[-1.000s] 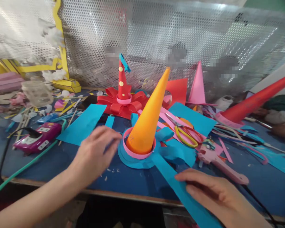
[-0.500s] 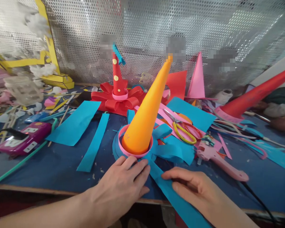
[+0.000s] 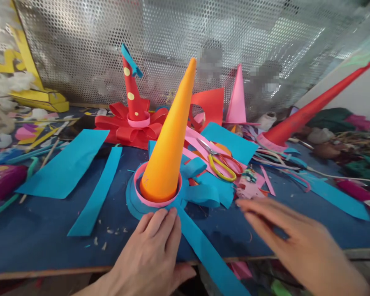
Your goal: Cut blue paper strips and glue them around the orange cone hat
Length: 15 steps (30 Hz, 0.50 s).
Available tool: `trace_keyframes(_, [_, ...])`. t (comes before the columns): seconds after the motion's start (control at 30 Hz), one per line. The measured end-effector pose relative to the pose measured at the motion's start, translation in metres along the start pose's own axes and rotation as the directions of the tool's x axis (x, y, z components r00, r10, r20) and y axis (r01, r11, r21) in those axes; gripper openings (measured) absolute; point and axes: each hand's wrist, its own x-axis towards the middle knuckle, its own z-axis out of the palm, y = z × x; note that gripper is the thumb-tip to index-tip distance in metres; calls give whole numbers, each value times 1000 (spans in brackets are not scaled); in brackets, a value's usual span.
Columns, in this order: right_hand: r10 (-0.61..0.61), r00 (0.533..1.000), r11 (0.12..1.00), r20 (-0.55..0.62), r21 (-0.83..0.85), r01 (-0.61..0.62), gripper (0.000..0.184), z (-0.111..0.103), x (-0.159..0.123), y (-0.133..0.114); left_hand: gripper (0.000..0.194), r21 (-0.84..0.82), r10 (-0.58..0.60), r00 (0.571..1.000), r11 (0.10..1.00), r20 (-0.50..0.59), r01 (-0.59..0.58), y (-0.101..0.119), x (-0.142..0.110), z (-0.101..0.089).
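Note:
An orange paper cone (image 3: 168,152) stands tilted to the right inside a pink ring (image 3: 156,203) on a blue round base (image 3: 132,201). Blue loops (image 3: 203,195) stick out from the base's right side. My left hand (image 3: 157,246) presses its fingers onto the near end of a long blue strip (image 3: 208,250) at the base's front edge. The strip's other end hangs past the table edge. My right hand (image 3: 296,238), slightly blurred, is off the strip with finger and thumb apart. It covers the handle of a pink glue gun (image 3: 248,189); contact with it is unclear.
Scissors (image 3: 222,164) with yellow and red handles lie behind the loops. Blue paper pieces (image 3: 68,164) lie left. A spotted red cone (image 3: 132,98), a pink cone (image 3: 237,100) and a plain red cone (image 3: 314,109) stand behind. A purple power strip (image 3: 6,181) sits far left.
My right hand has let go of the blue strip and moved right, over the glue gun. My left hand stays pressed at the base. The whole view has shifted to the right.

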Motion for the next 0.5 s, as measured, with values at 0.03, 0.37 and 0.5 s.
trace_keyframes(0.03, [-7, 997, 987, -83, -161, -6, 34, -4, -1, 15, 69, 21, 6, 1000, 1000, -16, -6, 4, 1, 2])
trace_keyframes(0.37, [229, 970, 809, 84, -570, -142, 47, 9, 12, 78, 76, 97, -118, 993, 988, -27, 120, 27, 13, 10])
trace_keyframes(0.5, [336, 940, 913, -62, -225, -341, 43, -14, 9, 69, 70, 100, -125, 990, 986, -60, 130, 30, 11, 13])
